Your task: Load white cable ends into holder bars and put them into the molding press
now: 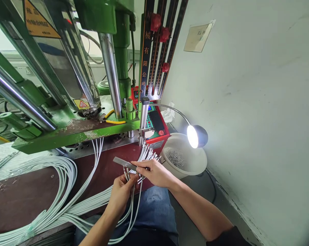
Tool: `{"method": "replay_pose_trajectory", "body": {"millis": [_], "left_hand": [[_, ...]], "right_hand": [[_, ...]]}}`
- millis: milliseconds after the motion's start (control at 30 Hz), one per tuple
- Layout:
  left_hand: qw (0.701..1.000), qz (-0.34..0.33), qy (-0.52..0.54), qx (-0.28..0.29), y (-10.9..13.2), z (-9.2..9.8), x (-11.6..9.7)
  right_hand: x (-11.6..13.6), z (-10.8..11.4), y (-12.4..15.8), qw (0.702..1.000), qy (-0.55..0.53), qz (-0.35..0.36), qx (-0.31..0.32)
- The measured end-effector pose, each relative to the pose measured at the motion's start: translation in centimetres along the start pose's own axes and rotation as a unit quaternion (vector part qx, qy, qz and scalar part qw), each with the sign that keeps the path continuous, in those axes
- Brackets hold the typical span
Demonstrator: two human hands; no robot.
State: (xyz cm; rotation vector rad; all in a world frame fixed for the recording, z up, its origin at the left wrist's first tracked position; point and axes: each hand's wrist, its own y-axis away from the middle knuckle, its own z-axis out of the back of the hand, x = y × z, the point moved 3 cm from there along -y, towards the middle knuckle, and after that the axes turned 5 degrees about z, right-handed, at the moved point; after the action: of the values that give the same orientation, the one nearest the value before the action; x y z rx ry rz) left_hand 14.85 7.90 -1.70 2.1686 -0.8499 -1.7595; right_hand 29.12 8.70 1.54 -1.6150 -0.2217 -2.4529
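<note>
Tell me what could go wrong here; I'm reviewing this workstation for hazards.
1. The left hand grips several white cables at once; one might slip out of the grip and fall out of line.
2. The right hand holds the metal strip close to the left hand, so its edge might nick skin.
3. The cables loop down past the edge of the bench and could snag.

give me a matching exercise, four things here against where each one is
1 metal bar
2 gooseneck lamp
3 yellow-handled pliers
4 white cables

a on the green machine base
b gripped in the left hand
c lit, above the white basin
d pinched in the right hand

Pairs: 1-d, 2-c, 3-a, 4-b
</note>
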Motion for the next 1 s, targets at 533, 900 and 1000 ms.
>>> {"method": "replay_pose_trajectory", "body": {"millis": [533, 900, 1000], "left_hand": [[0.999, -0.039, -0.016, -0.025, 0.9, 1.1, -0.3], [0.999, -0.032, -0.012, 0.0, 0.5, 0.9, -0.2], [1.0, -0.027, -0.006, -0.003, 0.5, 0.8, 0.0]], "right_hand": [[-0.1, 1.2, -0.5, 0.999, -0.013, -0.035, 0.038], [-0.7, 0.9, -0.2, 0.998, 0.026, -0.018, 0.057], [-0.7, 0.7, -0.1, 0.997, 0.046, -0.011, 0.054]]}}
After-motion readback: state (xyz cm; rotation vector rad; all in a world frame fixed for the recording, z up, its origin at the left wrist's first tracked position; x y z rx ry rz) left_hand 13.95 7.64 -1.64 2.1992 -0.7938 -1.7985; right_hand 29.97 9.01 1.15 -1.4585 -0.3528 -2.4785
